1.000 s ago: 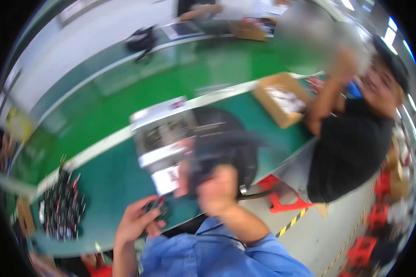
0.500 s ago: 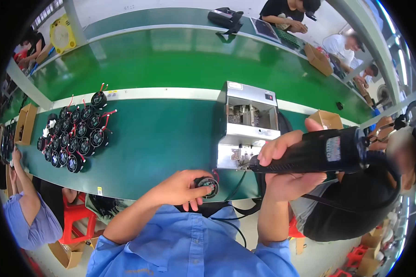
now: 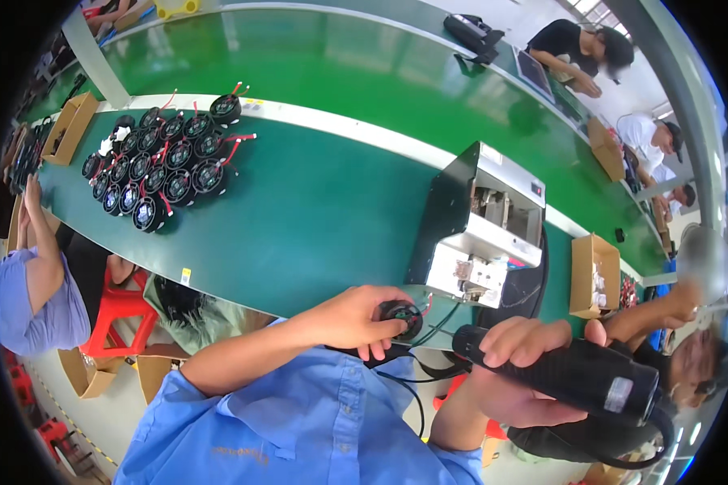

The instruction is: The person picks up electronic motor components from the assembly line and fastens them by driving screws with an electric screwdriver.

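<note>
My left hand [image 3: 352, 321] is closed on a small round black fan-like unit [image 3: 410, 311] at the table's near edge, with a red wire showing beside it. In my right hand [image 3: 514, 392] is a black electric screwdriver [image 3: 590, 380], its ribbed nose pointing left toward the round unit but apart from it. The driver's tip cannot be made out. Just beyond the hands stands a silver and black screw feeder [image 3: 493, 230], with small screws in its open top. Many similar round black units [image 3: 179, 153] with red wires lie grouped at the left of the green table [image 3: 315, 218].
Right of the feeder is a cardboard box [image 3: 582, 275] with small white parts. Another cardboard box [image 3: 74, 129] stands at the far left. Co-workers sit on the left, the right and across the green belt [image 3: 299, 61]. A cable trails from the screwdriver.
The screwdriver has come away from the feeder's front, down and toward me. My left hand still holds the round unit. The whole view has tilted and shifted.
</note>
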Available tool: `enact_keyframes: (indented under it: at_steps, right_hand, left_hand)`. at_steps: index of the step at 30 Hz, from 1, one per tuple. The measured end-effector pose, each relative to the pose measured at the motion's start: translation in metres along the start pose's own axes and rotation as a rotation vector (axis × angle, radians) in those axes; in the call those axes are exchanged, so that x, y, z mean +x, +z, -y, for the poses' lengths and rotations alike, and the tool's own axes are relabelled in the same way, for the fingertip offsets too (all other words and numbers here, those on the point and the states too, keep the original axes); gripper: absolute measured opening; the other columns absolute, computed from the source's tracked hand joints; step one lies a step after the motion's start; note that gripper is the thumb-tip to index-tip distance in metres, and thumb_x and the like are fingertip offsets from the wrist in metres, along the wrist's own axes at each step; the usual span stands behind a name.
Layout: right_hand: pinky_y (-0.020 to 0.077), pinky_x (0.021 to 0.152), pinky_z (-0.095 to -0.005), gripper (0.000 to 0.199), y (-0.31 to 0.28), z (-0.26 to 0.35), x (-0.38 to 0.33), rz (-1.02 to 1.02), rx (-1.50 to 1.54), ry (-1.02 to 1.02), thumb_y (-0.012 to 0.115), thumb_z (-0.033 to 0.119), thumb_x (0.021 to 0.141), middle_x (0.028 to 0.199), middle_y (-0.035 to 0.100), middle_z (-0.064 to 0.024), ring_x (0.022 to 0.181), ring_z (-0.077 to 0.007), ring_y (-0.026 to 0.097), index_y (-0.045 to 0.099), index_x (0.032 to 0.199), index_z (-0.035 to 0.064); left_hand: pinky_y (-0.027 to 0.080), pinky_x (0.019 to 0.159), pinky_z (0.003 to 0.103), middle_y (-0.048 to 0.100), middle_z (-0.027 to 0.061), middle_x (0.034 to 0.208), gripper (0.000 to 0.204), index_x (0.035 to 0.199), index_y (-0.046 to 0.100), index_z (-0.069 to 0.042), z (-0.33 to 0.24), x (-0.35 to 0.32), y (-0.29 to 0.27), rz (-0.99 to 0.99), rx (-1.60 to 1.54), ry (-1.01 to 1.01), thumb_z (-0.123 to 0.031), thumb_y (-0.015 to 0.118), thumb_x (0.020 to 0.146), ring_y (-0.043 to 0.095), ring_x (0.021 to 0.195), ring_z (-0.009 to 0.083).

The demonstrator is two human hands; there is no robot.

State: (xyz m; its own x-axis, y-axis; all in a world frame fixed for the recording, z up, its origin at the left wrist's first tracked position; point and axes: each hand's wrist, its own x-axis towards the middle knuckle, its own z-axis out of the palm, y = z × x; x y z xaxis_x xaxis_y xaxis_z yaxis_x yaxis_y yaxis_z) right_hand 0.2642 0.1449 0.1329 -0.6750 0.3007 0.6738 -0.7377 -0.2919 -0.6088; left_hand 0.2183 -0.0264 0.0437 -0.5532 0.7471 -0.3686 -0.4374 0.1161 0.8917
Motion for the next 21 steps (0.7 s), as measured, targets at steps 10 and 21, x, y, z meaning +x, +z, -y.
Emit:
enact_keyframes:
  at_steps: [10, 21]
  right_hand:
    - [0.0470, 0.055, -0.0422, 0.081, 0.006, -0.018, -0.008, 0.074, 0.081, 0.085, 0.045, 0.068, 0.085, 0.076, 0.052, -0.0140, 0.056, -0.0275, 0.053, 0.030, 0.135, 0.0068]
    - [0.0463, 0.053, -0.0422, 0.079, 0.006, -0.026, -0.012, 0.101, 0.087, 0.117, 0.043, 0.066, 0.087, 0.077, 0.053, -0.0155, 0.056, -0.0278, 0.053, 0.029, 0.136, 0.0060]
  left_hand:
    - [0.052, 0.048, 0.026, 0.063, 0.0101, 0.070, 0.042, 0.129, 0.046, 0.003, -0.003, 0.002, -0.002, -0.012, 0.016, -0.035, -0.012, 0.055, 0.091, 0.065, 0.056, 0.0148]
    - [0.054, 0.050, 0.026, 0.063, 0.0105, 0.070, 0.039, 0.126, 0.048, 0.003, 0.000, -0.001, -0.004, -0.002, -0.025, -0.020, -0.013, 0.056, 0.091, 0.066, 0.057, 0.0151]
